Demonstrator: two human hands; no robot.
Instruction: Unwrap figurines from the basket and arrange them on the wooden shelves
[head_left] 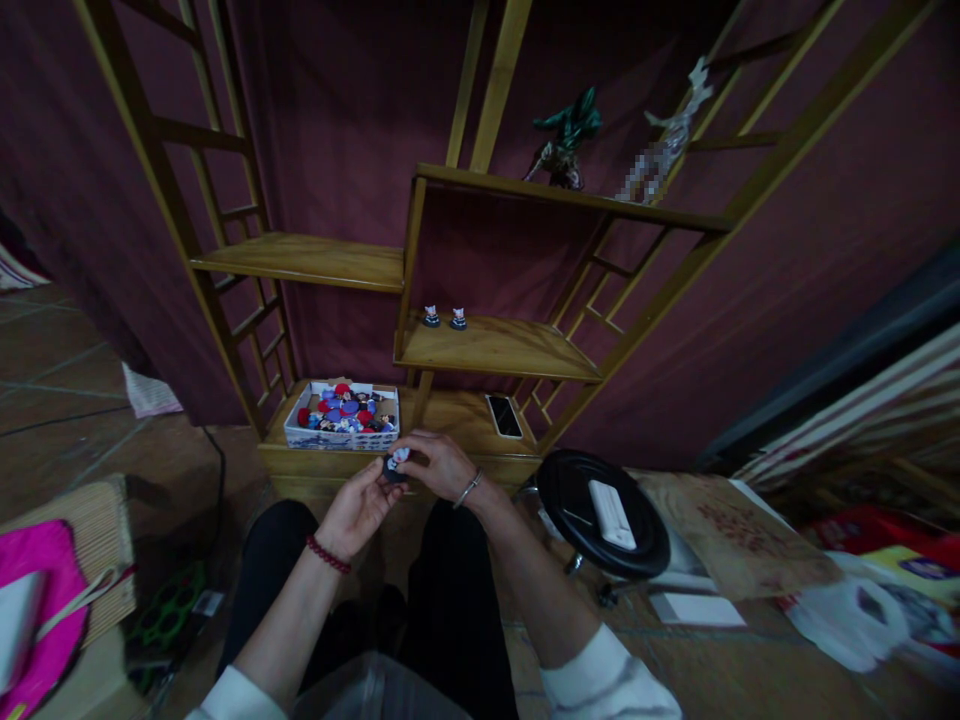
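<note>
Between my two hands, above my knees, is a small figurine (396, 462) with a white upper part and a dark round base. My left hand (361, 510) pinches it from the left by the base. From the other side, the fingers of my right hand (439, 463) close on its upper part. Just beyond my hands, a patterned cardboard box (341, 440) full of red, blue and white figurines sits on the bottom of the wooden shelf unit. Two similar little figurines, one on the left (430, 317) and one beside it (458, 319), stand upright on the middle shelf (495, 345).
A phone (503, 416) lies on the bottom board. Higher up stand a green figure (566, 140) and a pale translucent statue (667, 150). To my right is a black round stool (559, 500) bearing a white object (612, 514). A pink item (52, 580) lies at the left.
</note>
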